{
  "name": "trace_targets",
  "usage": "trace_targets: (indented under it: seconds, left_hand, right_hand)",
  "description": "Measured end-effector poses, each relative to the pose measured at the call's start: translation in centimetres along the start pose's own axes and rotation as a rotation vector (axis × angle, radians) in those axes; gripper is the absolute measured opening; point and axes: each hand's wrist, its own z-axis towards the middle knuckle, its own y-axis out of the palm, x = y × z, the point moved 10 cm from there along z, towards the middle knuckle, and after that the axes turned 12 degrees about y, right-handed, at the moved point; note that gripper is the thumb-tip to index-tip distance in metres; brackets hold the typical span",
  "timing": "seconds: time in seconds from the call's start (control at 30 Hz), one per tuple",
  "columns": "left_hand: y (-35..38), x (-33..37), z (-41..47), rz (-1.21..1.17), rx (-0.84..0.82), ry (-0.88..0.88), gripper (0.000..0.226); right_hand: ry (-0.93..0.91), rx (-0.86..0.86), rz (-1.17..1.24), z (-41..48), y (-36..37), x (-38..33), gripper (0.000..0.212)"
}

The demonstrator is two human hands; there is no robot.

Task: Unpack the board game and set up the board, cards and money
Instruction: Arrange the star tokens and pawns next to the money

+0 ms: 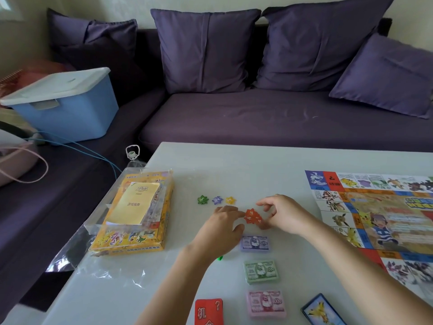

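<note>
A little pile of orange stars lies on the white table, where the left hand touches its left side with nearly straight fingers and the right hand curls its fingers close round its right side, holding it. Just past the pile, a bit left, a green star, a purple star and a yellow star sit in a row, and on the near side lie purple money, green money and pink money. The board lies open to the right of the pile, the yellow box to its left.
</note>
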Motion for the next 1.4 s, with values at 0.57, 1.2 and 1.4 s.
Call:
trace_targets:
  seconds: [0.57, 1.2, 1.4]
  left_hand:
    - [-1.0, 0.7, -0.3, -0.047, 0.035, 0.025, 0.028]
    - [-1.8, -1.8, -0.6, 0.009, 0.038, -0.104, 0.030]
    - [-1.6, -1.9, -0.7, -0.001, 0.040, -0.089, 0.032]
  right_hand:
    - [-0.103, -0.029, -0.026, -1.0, 0.3, -2.4, 0.036]
    - [0.050, 0.173, -0.307, -1.8, 1.0, -4.2, 0.024]
    - [-0.003, 0.169, -0.257, -1.3, 0.4, -3.8, 0.030]
